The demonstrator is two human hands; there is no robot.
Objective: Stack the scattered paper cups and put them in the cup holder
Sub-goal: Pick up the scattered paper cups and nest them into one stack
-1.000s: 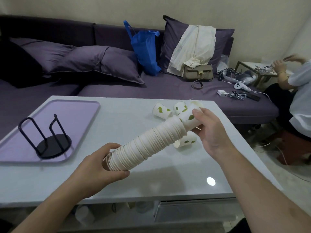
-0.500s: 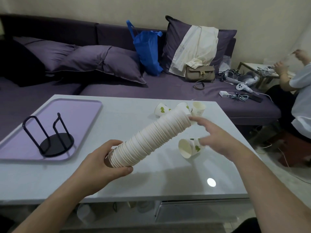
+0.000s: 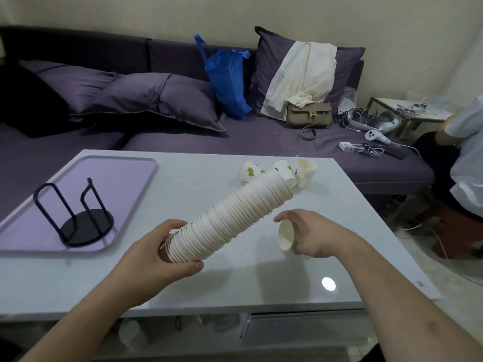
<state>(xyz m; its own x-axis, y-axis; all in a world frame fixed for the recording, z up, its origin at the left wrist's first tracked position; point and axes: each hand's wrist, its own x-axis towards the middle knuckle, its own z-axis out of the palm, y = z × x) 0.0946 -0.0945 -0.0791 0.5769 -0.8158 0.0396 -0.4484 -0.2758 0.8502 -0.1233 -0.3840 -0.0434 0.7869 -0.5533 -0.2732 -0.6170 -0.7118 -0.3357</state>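
1. We see the left hand (image 3: 159,253) at lower centre of the frame, its grip curled round the near end of a long stack of paper cups (image 3: 230,218).
2. The stack's long axis runs diagonally from lower left up toward the upper right, and it is held above the table (image 3: 203,288).
3. The right hand (image 3: 311,232), right of centre, has its grip closed round a single cup (image 3: 285,236), whose open mouth faces left.
4. Three loose cups (image 3: 307,172) lie near the table's far edge.
5. The black cup holder (image 3: 78,218) stands upright on a lilac tray (image 3: 125,178) at left.
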